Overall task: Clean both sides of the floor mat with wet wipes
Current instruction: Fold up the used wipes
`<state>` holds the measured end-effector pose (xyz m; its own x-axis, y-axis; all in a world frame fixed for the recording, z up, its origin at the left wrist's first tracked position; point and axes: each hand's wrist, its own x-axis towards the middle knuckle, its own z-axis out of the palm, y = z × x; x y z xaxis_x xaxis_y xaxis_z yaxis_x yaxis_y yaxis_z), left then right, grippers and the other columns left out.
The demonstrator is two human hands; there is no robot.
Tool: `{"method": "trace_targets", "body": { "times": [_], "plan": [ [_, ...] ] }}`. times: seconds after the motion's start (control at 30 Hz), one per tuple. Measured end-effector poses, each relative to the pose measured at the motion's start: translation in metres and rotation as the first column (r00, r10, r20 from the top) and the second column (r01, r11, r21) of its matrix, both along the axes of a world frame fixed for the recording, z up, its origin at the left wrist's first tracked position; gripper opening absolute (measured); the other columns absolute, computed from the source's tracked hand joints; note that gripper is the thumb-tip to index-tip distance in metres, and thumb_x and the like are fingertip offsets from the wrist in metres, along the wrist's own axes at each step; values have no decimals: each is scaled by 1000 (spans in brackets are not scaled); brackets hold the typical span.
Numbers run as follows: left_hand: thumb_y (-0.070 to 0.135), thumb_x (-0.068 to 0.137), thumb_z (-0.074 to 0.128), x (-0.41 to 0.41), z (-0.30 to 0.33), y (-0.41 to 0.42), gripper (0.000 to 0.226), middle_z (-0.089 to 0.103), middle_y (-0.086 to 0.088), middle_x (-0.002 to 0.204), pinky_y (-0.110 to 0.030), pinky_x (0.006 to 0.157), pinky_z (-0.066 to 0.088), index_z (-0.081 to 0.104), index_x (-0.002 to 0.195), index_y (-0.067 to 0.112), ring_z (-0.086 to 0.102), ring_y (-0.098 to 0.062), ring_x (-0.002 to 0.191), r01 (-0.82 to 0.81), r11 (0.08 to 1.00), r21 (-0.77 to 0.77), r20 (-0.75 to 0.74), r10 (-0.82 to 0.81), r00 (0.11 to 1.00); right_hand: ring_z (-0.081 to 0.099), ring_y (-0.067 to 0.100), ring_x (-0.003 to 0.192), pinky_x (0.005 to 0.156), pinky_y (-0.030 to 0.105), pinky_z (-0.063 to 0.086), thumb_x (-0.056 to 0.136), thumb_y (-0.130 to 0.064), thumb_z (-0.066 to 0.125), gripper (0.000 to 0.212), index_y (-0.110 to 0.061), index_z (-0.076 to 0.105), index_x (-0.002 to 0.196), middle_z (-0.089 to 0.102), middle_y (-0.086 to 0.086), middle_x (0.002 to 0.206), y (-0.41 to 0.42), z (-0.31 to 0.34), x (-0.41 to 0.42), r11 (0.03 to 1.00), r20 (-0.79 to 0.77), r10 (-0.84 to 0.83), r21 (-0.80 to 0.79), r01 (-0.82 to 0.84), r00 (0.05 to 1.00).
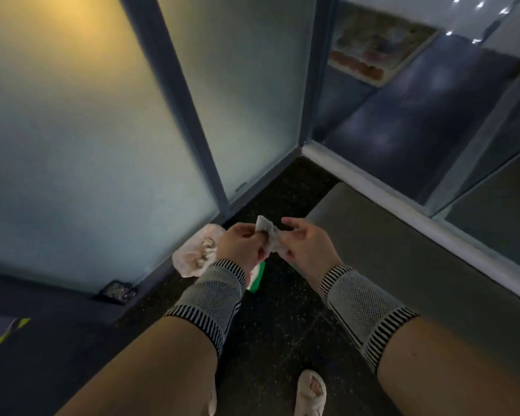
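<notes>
Both hands, the left hand [242, 246] and right hand [308, 246], pinch 1 crumpled wet wipe [269, 240] above the dark floor [282, 310]. The grey floor mat [403, 265] lies flat along the floor's right edge, its near-left edge bordering bare floor.

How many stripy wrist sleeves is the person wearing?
2. One wrist sleeve is on the left forearm, behind the left hand. The other wrist sleeve is on the right forearm, behind the right hand. Both hands hold a wet wipe.

Grey mesh knit wrist sleeves [213, 295], black-and-white striped cuffs, both forearms; pale open-toe slipper [310, 393] on foot, near right.
</notes>
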<state>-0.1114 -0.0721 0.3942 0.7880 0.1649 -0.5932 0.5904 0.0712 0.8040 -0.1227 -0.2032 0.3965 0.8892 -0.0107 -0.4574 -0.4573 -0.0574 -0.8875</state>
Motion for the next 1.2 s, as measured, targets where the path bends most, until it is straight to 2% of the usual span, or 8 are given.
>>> {"method": "trace_targets", "body": {
  "times": [0.13,0.27,0.5,0.67,0.87,1.0,1.1,1.2],
  "plan": [
    [25,85,73,2,-27,69,13,70,-11,77,-40,67,57,64,78,19,62,-21,65,-52,970,236,20,49,999,66,6,78,70,24,58,84,-33,68,14,-28,60,94,67,-6,87,76,-23,8,979,105,108,-186,-88,989],
    [30,85,71,10,-64,142,18,70,-11,76,-42,71,60,66,83,12,66,-25,69,11,947,320,-36,0,999,64,9,79,74,32,57,87,-27,66,6,-25,61,90,66,-5,87,155,-57,20,939,78,166,-317,-133,983],
    [20,88,69,50,-148,277,17,71,-11,98,-32,74,57,70,103,11,68,-18,84,51,997,55,-201,-39,979,61,9,78,76,32,53,87,-21,63,6,-25,67,87,65,-9,82,288,-134,55,884,47,48,-468,-21,998],
    [7,94,57,89,-222,342,19,69,-5,104,-25,69,55,65,92,24,67,-15,95,-100,995,-20,-265,92,960,52,-2,76,63,1,38,88,-15,61,11,-20,68,93,62,-3,98,334,-207,90,858,78,-60,-506,91,995],
    [0,93,57,123,-328,370,20,72,5,68,-20,58,55,68,93,16,65,-5,63,-238,969,-61,-248,216,944,56,0,80,69,7,46,86,-2,63,13,-14,69,88,60,0,99,355,-288,132,880,385,-47,-421,221,922],
    [4,91,61,131,-400,373,16,73,-4,90,-22,61,56,69,94,18,70,-11,81,-249,967,-54,-273,225,935,57,4,81,68,10,48,86,-4,64,12,-14,70,91,60,-1,104,366,-360,149,846,563,-37,-421,326,825],
    [4,93,59,134,-446,375,21,72,-2,100,-25,69,57,68,97,22,70,-11,90,-224,974,-44,-286,203,936,51,17,116,93,23,46,91,-5,53,27,-16,65,113,49,3,131,372,-440,158,828,274,184,-561,2,944],
    [-2,95,51,133,-479,374,31,66,-1,117,-33,88,56,63,110,23,66,-12,102,-210,976,-65,-318,180,931,29,21,138,107,23,27,93,-2,44,52,-23,43,139,20,1,155,368,-509,159,690,-136,428,-590,-420,894]
  ]
}}
